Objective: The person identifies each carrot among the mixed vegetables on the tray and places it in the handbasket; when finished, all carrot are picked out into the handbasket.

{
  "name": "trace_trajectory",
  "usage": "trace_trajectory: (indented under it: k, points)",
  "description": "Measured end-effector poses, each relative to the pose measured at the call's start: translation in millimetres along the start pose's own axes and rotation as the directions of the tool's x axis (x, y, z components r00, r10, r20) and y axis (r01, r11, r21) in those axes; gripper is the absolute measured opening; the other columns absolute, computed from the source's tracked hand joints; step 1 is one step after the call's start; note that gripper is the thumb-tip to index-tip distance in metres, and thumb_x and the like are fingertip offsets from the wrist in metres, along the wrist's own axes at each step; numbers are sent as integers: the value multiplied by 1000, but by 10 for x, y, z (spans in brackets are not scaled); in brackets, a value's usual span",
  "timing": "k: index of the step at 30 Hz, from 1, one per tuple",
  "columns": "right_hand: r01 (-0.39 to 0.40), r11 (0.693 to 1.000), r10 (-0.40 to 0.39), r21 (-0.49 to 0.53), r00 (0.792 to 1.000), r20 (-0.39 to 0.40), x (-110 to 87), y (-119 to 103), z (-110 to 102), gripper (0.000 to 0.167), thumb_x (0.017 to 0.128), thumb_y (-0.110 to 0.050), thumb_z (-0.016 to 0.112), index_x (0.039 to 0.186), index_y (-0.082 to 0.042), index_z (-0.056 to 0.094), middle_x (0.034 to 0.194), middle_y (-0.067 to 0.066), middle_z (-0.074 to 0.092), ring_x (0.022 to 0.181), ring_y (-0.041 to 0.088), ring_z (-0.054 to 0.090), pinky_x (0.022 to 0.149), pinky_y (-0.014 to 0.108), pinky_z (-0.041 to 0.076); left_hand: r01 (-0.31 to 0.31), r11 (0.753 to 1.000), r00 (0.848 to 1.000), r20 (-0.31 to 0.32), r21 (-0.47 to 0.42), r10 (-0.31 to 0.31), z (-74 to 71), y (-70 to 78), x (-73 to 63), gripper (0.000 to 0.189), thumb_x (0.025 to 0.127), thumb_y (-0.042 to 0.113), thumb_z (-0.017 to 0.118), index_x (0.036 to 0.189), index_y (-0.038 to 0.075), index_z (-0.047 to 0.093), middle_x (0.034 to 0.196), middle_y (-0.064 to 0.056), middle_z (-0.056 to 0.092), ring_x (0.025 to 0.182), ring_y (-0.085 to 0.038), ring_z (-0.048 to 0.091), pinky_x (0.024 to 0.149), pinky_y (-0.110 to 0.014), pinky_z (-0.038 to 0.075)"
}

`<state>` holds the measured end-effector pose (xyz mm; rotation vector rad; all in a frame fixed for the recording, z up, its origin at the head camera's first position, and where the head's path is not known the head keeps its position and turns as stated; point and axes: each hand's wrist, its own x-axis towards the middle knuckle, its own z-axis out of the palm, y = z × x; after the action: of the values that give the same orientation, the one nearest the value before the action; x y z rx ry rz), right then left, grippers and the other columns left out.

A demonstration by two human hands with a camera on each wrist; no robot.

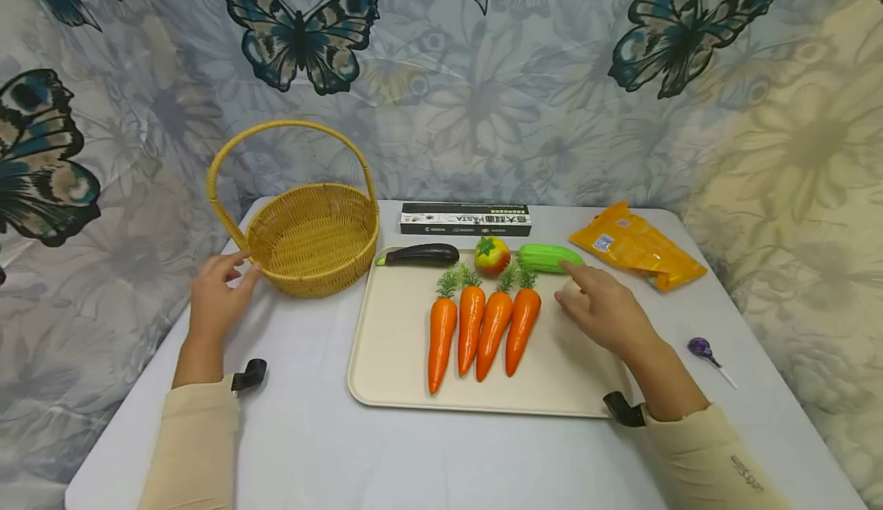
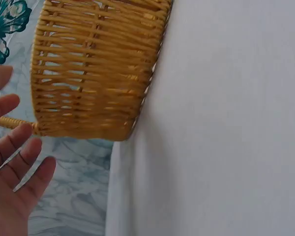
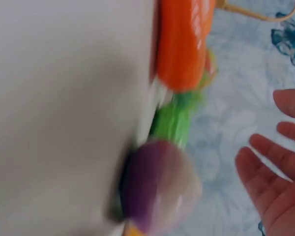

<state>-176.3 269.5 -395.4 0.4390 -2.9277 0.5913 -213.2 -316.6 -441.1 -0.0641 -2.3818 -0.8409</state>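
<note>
My left hand (image 1: 219, 291) is at the left side of a yellow woven basket (image 1: 313, 280) with a tall arched handle. Its fingers are spread right beside the rim in the left wrist view. Over the right part of a cream tray (image 1: 407, 395) hovers my right hand (image 1: 607, 307), fingers loosely extended. Under it sits a purple-and-white turnip (image 3: 162, 189), mostly hidden by the hand in the head view. Several carrots (image 1: 441, 345) lie side by side on the tray. Behind them are an eggplant (image 1: 422, 255), a red-and-yellow tomato-like piece (image 1: 492, 257) and a green ridged cucumber-like vegetable (image 1: 545, 258).
A black-and-white pasta box (image 1: 465, 220) lies behind the tray. At the back right is an orange packet (image 1: 638, 245), and a purple lollipop (image 1: 702, 350) lies near the right edge. The white table (image 1: 331, 456) meets a butterfly-print cloth at the back.
</note>
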Motion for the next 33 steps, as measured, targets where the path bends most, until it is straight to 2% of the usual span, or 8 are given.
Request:
trace_trajectory:
  k: [4,9,11,15,19,23,27,33]
  points:
    - [-13,996,11,89,1000,21,21,-130,115,51,96,-30,62,141,-8,50,116,14,64,92,28,64,86,50,50,128,987,992,31,-93,-126,120,-2,-7,37,95,21,65,125,0,64,111,-20,51,89,-27,49,84,-41,48]
    - [-33,991,16,132,992,124,12,-192,229,44,94,-25,66,135,-9,58,107,7,67,86,21,63,72,38,53,253,950,967,20,-180,-254,214,-23,-24,40,95,26,65,129,6,63,116,-15,46,90,-18,47,78,-21,44]
    - [-53,989,29,139,985,167,8,-194,259,44,94,-25,65,135,-10,58,107,7,66,87,22,63,67,37,54,313,922,950,58,-229,-308,239,-33,-33,46,96,33,62,135,9,58,127,-12,43,102,-19,50,86,-22,45]
    - [-74,986,38,149,973,229,25,-186,327,42,93,-27,66,131,-11,60,105,11,62,85,24,60,68,38,52,429,844,903,179,-322,-391,260,-57,-68,60,97,43,56,148,15,41,152,-7,27,133,-29,39,105,-44,39]
    - [-93,984,50,153,964,262,33,-185,403,34,92,-29,66,121,-12,60,104,15,57,79,23,57,66,37,49,487,788,871,272,-376,-409,293,-114,-119,66,97,42,56,153,18,28,160,-5,15,141,-32,28,109,-51,34]
    - [-113,985,77,129,964,253,34,-220,459,39,92,-34,66,124,-15,57,105,14,58,82,24,56,70,40,50,466,766,883,289,-442,-370,345,-156,-132,69,97,34,61,153,15,24,161,-5,11,140,-35,28,110,-38,36]
    - [-137,985,106,102,960,260,49,-287,485,49,92,-39,66,133,-17,53,104,13,60,84,24,56,68,40,50,443,717,897,272,-538,-349,384,-166,-114,68,96,19,64,150,11,25,161,-10,12,139,-39,29,103,-20,39]
    - [-210,975,176,72,928,328,51,-351,534,59,90,-45,66,138,-16,49,90,10,55,72,22,53,60,34,45,425,633,904,269,-648,-332,409,-178,-89,67,93,5,66,147,7,27,160,-15,15,139,-41,29,99,-16,41]
